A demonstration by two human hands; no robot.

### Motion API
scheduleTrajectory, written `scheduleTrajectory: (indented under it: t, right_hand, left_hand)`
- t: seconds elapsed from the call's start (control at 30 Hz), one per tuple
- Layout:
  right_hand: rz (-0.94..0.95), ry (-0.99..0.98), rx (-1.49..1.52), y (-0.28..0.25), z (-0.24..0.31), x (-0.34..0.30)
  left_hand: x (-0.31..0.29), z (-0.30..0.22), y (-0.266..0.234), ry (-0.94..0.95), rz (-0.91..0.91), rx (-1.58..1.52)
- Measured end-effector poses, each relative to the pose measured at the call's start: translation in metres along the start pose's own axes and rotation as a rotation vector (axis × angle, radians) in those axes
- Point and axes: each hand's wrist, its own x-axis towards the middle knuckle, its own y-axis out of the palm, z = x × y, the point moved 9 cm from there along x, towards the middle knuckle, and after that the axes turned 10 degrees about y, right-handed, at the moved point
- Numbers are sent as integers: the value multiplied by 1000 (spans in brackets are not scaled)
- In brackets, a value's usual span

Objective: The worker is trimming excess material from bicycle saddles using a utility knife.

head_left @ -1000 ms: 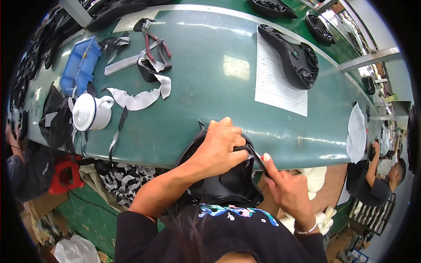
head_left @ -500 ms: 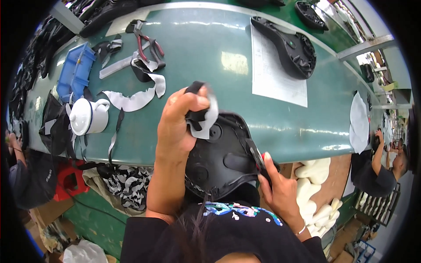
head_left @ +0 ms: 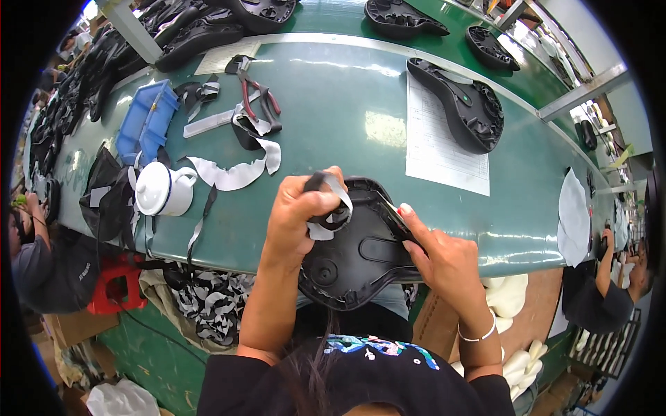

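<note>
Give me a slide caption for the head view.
Left hand grips a two-tone strip; right hand holds a slim dark tool at the edge of a black shell.

Dark tool [head_left: 393, 219] partly hidden under the right hand's fingers [head_left: 420, 231]

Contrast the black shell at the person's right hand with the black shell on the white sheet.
The handled shell has the right hand at its rim; the other shell lies untouched. The handled shell extends beyond the table; the other shell rests wholly over it. The handled shell's visible inside looks mostly smooth; the other shell's looks bunched. Both are black, hollow side showing.
</note>
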Motion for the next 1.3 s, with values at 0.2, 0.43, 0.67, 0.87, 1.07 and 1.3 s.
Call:
scheduleTrajectory:
  t: [0.2,0.43,0.67,0.87,1.07,1.3]
  right_hand:
    - [145,56,-79,22,3,-31]
    - [-121,-56,294,-6,-10,25]
    - [198,34,566,41,-18,66]
    - [-740,300,1040,-71,-108,76]
    - [-104,256,1126,20,-43,120]
    - [160,-49,622,99,101,212]
  left_hand:
    - [12,-55,-90,476,-368,-665]
    - [-39,-100,-48,-30,315,1601]
    - [-36,5,-50,-559,288,1258]
    - [68,-27,-76,-139,-376,39]
    - [94,-24,-42,-81,-22,241]
    - [-16,-49,-115,125,-538,592]
